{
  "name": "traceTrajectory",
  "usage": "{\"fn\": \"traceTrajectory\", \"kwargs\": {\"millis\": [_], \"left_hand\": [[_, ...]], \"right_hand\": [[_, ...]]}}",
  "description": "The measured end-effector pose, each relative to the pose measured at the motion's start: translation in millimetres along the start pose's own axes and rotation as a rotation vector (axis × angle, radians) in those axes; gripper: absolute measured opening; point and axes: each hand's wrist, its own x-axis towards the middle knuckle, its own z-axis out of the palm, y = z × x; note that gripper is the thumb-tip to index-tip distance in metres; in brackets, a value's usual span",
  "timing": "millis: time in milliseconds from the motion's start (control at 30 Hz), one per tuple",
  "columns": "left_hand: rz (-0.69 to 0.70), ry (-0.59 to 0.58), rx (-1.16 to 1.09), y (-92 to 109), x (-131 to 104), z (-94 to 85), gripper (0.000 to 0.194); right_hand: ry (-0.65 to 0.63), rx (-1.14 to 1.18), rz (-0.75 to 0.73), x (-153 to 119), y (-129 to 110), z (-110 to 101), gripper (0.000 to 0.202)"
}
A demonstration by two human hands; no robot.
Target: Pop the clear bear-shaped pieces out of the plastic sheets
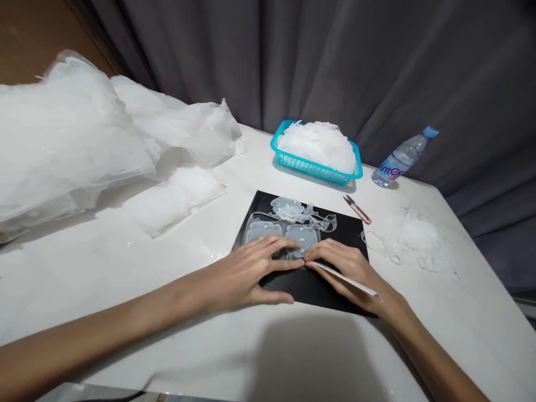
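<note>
My left hand (pixel 268 265) lies flat with its fingers spread, the fingertips pressing on translucent rounded-square pieces (pixel 302 234) on a black mat (pixel 335 296). My right hand (pixel 349 268) is closed around a slim white pen-shaped tool (pixel 345 278). The tool's tip meets the lower edge of the right-hand piece, close to my left index finger; the fingers hide the exact tip. Behind the pieces, thin clear trimmed strips (pixel 314 216) lie curled in a loose heap on the mat.
A blue basket (pixel 316 171) full of white translucent pieces stands at the back. Right of it are a water bottle (pixel 402 159) and pink thread snips (pixel 358 210). Clear scraps (pixel 422 240) lie at the right. Large filled plastic bags (pixel 75 134) occupy the left of the white table (pixel 201 346).
</note>
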Motion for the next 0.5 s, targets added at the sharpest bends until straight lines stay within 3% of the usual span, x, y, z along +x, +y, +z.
{"fn": "traceTrajectory", "kwargs": {"millis": [233,500], "left_hand": [[-0.056,0.031,-0.104,0,-2,0.2,0.062],[-0.073,-0.006,-0.092,-1,-2,-3.7,0.060]], "right_hand": [[0.007,0.054,0.073,-7,-1,-7,0.012],[0.051,-0.128,-0.064,-3,6,6,0.016]]}}
